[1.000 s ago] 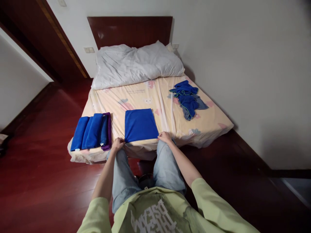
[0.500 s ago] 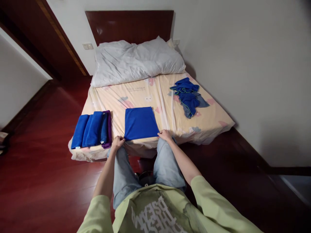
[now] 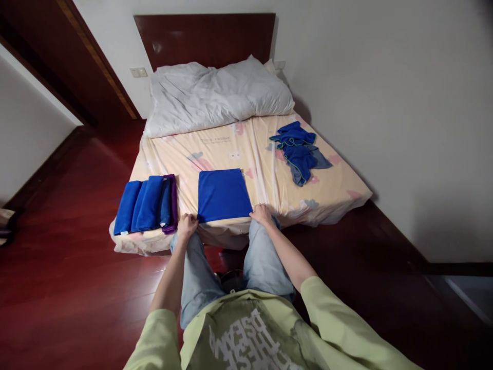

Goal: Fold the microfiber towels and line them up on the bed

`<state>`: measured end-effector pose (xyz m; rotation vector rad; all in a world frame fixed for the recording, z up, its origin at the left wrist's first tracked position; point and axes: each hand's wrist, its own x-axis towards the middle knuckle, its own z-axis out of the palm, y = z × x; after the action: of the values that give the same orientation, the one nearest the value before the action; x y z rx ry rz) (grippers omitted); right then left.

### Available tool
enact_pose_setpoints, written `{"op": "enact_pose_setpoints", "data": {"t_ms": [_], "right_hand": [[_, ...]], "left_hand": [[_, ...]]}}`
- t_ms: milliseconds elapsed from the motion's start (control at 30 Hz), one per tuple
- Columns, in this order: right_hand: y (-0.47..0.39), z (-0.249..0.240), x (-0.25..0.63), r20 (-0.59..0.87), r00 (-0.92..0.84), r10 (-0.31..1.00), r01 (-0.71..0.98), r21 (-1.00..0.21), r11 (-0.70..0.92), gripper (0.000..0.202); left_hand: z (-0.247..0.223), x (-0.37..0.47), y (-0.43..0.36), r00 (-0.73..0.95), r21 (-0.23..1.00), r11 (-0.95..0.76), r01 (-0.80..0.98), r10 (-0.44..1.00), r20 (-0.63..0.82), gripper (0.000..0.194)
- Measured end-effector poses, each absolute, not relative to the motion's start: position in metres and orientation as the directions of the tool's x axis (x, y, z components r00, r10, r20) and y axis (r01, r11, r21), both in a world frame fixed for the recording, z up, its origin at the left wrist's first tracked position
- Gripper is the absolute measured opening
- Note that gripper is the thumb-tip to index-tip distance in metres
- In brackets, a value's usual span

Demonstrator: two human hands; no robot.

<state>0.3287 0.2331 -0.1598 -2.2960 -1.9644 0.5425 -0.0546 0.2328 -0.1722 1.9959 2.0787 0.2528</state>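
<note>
A blue towel (image 3: 223, 195) lies flat, roughly square, at the front edge of the bed. My left hand (image 3: 187, 225) pinches its near left corner, and my right hand (image 3: 262, 214) pinches the near right corner. Left of it, several folded towels (image 3: 148, 204) rest side by side, blue ones with a purple one at the right end. Farther back on the right lies a crumpled heap of blue cloths (image 3: 298, 151) with green edging and some grey-blue fabric.
The bed (image 3: 215, 146) has a pale patterned sheet. A white quilt (image 3: 219, 97) is bunched against the dark wooden headboard (image 3: 208, 38). A wall (image 3: 404, 113) runs along the right side, and a reddish wooden floor (image 3: 69, 267) surrounds the bed. A dark door (image 3: 73, 56) stands at the back left.
Almost nothing differs. Both hands stay at the towel's near corners, and the towel lies as before; the view has shifted very slightly.
</note>
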Motion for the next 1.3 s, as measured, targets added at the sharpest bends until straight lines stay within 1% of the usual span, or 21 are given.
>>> {"op": "enact_pose_setpoints", "data": {"t_ms": [33,100,167,200,267,333,467,600,733,833,900,1100,1300], "right_hand": [[0.233,-0.162,0.331,-0.175,0.106,0.979,0.935,-0.318,-0.158,0.014],[0.231,-0.168,0.335,-0.048,0.042,0.998,0.912,-0.406,-0.057,0.015],[0.230,-0.172,0.338,0.079,-0.067,0.995,0.873,-0.478,0.097,0.021],[0.230,-0.174,0.339,0.117,-0.131,0.984,0.848,-0.501,0.172,0.023],[0.230,-0.176,0.341,0.133,-0.240,0.962,0.808,-0.523,0.273,0.026],[0.231,-0.178,0.341,0.101,-0.300,0.949,0.800,-0.515,0.308,0.031],[0.233,-0.180,0.337,0.036,-0.325,0.945,0.829,-0.470,0.303,0.043],[0.233,-0.182,0.333,0.012,-0.323,0.946,0.847,-0.443,0.294,0.055],[0.231,-0.180,0.331,0.010,-0.324,0.946,0.851,-0.433,0.297,0.055],[0.230,-0.175,0.329,-0.002,-0.314,0.949,0.842,-0.463,0.277,0.053],[0.229,-0.171,0.327,-0.015,-0.284,0.959,0.839,-0.489,0.240,0.052],[0.226,-0.166,0.323,-0.068,-0.117,0.991,0.843,-0.534,0.063,0.045],[0.224,-0.172,0.334,-0.068,-0.073,0.995,0.806,-0.592,0.019,0.042]], "left_hand": [[-0.174,-0.055,0.233,0.010,0.307,-0.009,0.952,1.000,-0.004,0.019],[-0.177,-0.055,0.233,0.135,0.337,-0.157,0.928,0.987,0.086,0.016],[-0.182,-0.055,0.233,0.261,0.372,-0.289,0.882,0.957,0.124,0.018],[-0.185,-0.055,0.234,0.308,0.388,-0.334,0.859,0.943,0.129,0.021],[-0.190,-0.054,0.235,0.364,0.407,-0.384,0.829,0.922,0.129,0.029],[-0.195,-0.054,0.235,0.393,0.414,-0.409,0.813,0.911,0.128,0.035],[-0.203,-0.055,0.236,0.406,0.417,-0.427,0.802,0.902,0.144,0.045],[-0.209,-0.056,0.239,0.402,0.412,-0.439,0.798,0.898,0.178,0.054],[-0.210,-0.054,0.243,0.410,0.409,-0.448,0.795,0.894,0.184,0.061],[-0.207,-0.051,0.243,0.435,0.421,-0.456,0.785,0.888,0.151,0.067],[-0.202,-0.049,0.241,0.423,0.439,-0.430,0.789,0.898,0.119,0.070],[-0.187,-0.046,0.235,0.290,0.506,-0.254,0.825,0.957,0.006,0.066],[-0.185,-0.050,0.234,0.259,0.565,-0.207,0.799,0.966,-0.012,0.056]]}}
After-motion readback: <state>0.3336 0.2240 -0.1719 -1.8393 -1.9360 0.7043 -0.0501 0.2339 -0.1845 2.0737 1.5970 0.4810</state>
